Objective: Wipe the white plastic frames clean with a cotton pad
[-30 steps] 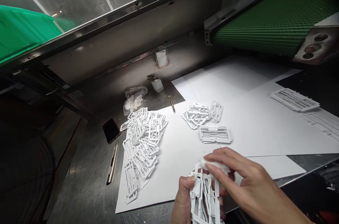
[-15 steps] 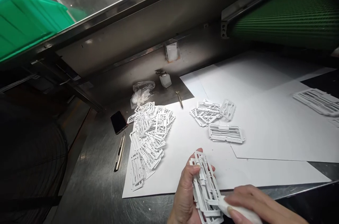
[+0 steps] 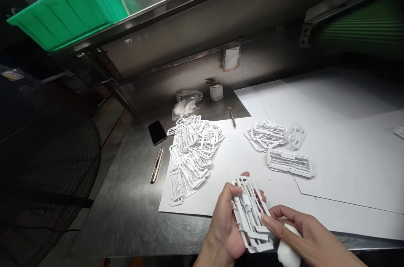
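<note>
My left hand point(image 3: 225, 225) is closed around a white plastic frame part point(image 3: 252, 214), held tilted above the near table edge. My right hand point(image 3: 303, 237) grips a white wad of cloth point(image 3: 288, 252) in the palm, and its fingertips touch the lower right side of the frame. On the white paper sheet point(image 3: 227, 162) beyond lie a large heap of the same white frames point(image 3: 192, 149) at the left, a smaller heap point(image 3: 268, 136) in the middle, and a single frame point(image 3: 290, 162) lying flat near it.
A steel table point(image 3: 126, 208) carries a black phone point(image 3: 157, 132), a utility knife point(image 3: 157, 163), a clear plastic bag point(image 3: 186, 105), a small white bottle point(image 3: 216, 91) and a metal tool point(image 3: 232, 115). A green bin point(image 3: 69, 8) sits up left; a green conveyor point(image 3: 362, 27) at right.
The view has swung left and down. My right hand with the cloth moved from the top of the frame down to its lower right side. My left hand tilted the frame flatter.
</note>
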Demonstrator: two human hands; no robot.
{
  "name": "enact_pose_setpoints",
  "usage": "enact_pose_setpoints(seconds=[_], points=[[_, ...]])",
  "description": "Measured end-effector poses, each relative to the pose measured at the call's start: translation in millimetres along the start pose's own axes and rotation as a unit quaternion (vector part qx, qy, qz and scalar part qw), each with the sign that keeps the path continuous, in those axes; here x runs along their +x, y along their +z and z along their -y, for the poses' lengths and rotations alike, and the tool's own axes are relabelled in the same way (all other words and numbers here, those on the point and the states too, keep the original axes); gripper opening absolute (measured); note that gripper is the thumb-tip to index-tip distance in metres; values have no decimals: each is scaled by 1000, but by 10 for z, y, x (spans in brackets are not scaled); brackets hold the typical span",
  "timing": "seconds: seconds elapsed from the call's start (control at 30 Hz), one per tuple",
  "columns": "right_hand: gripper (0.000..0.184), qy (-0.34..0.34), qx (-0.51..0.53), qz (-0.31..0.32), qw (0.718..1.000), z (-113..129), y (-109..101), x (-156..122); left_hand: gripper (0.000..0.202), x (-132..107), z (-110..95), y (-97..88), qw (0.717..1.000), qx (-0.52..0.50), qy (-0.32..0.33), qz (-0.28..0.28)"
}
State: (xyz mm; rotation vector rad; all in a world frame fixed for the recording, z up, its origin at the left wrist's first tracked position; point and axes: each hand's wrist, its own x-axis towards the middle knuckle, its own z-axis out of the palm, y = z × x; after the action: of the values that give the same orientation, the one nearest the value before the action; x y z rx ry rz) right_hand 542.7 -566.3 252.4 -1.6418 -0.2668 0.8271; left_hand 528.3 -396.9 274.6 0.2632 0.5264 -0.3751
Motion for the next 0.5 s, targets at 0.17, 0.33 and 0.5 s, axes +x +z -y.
enact_pose_setpoints(seconds=[0.17,0.33,0.5], points=[[55,-20,-12,55,998,215,49,44,32,-71,-119,-92,995,-53,-8,79],[64,-28,-19,70,997,398,165,14,38,-168,-190,-222,985,-120,25,123],[70,-10,3,36,999,429,137,-57,41,-195,-269,-283,973,-151,90,151]])
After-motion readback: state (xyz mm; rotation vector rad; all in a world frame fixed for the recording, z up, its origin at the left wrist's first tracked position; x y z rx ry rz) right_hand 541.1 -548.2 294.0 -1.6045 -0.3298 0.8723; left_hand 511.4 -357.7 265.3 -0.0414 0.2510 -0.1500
